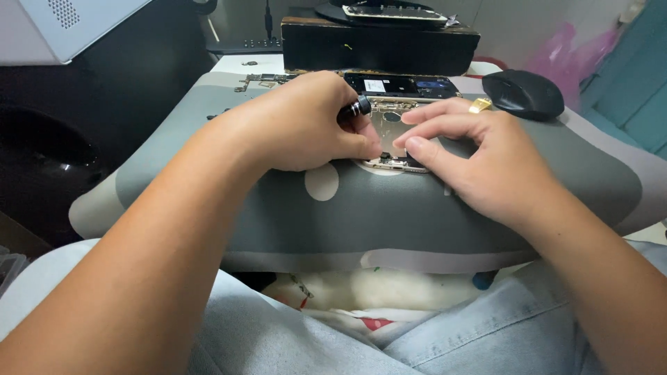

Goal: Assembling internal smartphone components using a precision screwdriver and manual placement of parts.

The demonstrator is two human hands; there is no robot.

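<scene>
Meanwhile, an opened gold-framed smartphone (399, 125) with its dark battery and bare metal interior exposed lies on a grey padded mat (389, 208), partly under both hands. Left hand (299, 128) is curled around a small black-handled screwdriver (356, 109); right hand (479, 156), holding nothing, rests loosely spread with fingertips on the phone's lower edge.

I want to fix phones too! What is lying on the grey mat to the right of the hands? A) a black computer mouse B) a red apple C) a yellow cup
A: a black computer mouse rests on the soft grey mat, just beyond the right hand.
</scene>
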